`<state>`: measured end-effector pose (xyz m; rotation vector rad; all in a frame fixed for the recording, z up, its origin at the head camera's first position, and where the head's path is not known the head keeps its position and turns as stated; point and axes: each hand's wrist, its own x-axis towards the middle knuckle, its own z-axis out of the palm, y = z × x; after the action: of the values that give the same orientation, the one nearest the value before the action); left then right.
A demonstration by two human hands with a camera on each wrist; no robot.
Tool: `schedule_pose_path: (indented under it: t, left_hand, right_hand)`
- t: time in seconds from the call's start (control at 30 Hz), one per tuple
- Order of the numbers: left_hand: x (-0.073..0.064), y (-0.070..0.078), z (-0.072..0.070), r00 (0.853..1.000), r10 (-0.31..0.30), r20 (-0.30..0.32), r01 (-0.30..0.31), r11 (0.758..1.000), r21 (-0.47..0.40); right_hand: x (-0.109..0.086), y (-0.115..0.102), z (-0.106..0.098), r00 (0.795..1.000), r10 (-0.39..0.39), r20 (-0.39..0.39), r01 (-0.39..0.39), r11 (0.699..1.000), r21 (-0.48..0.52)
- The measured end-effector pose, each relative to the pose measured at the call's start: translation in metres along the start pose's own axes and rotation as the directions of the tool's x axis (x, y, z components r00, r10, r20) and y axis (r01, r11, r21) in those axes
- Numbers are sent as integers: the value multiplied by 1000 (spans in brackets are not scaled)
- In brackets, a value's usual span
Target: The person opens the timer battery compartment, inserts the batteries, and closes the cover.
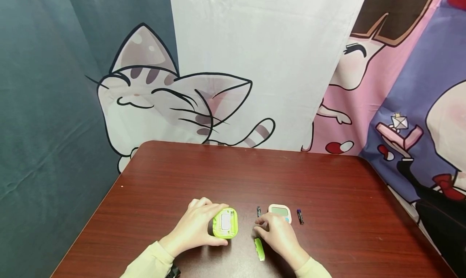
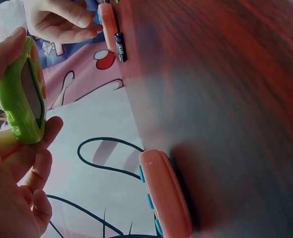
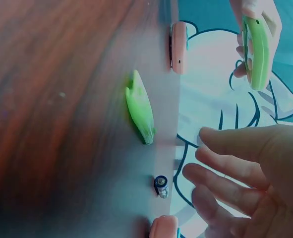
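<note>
My left hand (image 1: pixel 198 225) grips a small green digital timer (image 1: pixel 225 223) by its edges, raised off the table. Its back faces the head camera and the battery compartment lies uncovered. In the left wrist view the timer (image 2: pixel 23 94) shows a dark screen and pinkish buttons. Over the table to the right, my right hand (image 1: pixel 278 233) has its fingers loosely bent; the right wrist view shows the hand (image 3: pixel 250 178) holding nothing. Near it on the table are a green battery cover (image 1: pixel 259 249) and a small battery (image 1: pixel 259 211). A pale-rimmed timer (image 1: pixel 279 210) lies partly hidden behind this hand.
Another battery (image 1: pixel 300 216) lies right of the pale timer. A second pinkish timer (image 2: pixel 165 196) sits on the table, hidden in the head view. The brown table (image 1: pixel 218 168) ends at a printed cloth backdrop (image 1: pixel 269 67).
</note>
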<state>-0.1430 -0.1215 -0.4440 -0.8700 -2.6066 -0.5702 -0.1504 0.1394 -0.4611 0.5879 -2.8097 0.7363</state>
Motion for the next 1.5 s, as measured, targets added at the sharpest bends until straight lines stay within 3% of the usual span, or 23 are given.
schedule_pose_path:
  t: [0.13,0.43,0.77,1.13,1.5]
  left_hand:
    - [0,0,0,1000,-4,2,4,1000,2]
    - [0,-1,-1,1000,-6,12,6,1000,2]
    - [-1,-2,-1,1000,-6,16,6,1000,3]
    - [-2,-4,0,1000,-21,22,21,1000,1]
    - [-2,-5,-3,1000,-17,21,17,1000,12]
  right_hand:
    - [4,1,1,999,34,-39,-37,997,-61]
    - [11,9,8,994,-19,-110,-2,982,-187]
    - [26,12,12,998,-31,-49,16,962,-273]
    - [38,10,11,1000,-7,-3,6,960,-280]
    - [53,9,15,996,-87,37,94,961,-261]
